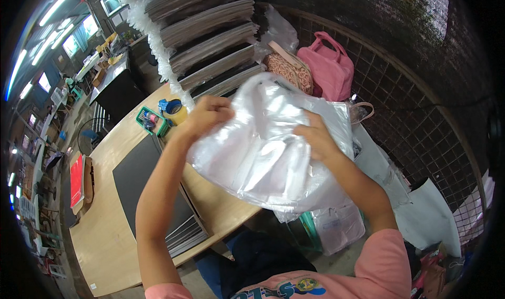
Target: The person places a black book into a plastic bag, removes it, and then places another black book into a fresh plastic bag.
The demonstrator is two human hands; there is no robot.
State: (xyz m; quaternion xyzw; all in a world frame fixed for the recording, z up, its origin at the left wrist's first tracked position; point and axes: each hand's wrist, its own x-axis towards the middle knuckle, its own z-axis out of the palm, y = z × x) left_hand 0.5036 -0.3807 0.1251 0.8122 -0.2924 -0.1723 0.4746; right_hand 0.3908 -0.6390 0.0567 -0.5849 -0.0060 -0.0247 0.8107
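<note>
A large, crinkled clear plastic bag [263,146] spreads out in front of me, over the right end of the table and past its edge. My left hand [210,115] is closed on its upper left edge, fingers curled in. On the right side my right hand [318,137], slightly blurred, pinches the plastic with bent fingers. Just left of the bag, under my left forearm, lies a stack of black boards or folders [139,180] with pale edges showing at the near side.
Beyond my left hand are a green basket [151,119] of small items and a yellow tape roll [176,113]. A red book [77,180] lies at the table's left. Tall stacks of sheets [208,30] stand behind. A pink bag [329,70] and a patterned bag [288,70] sit by the mesh wall.
</note>
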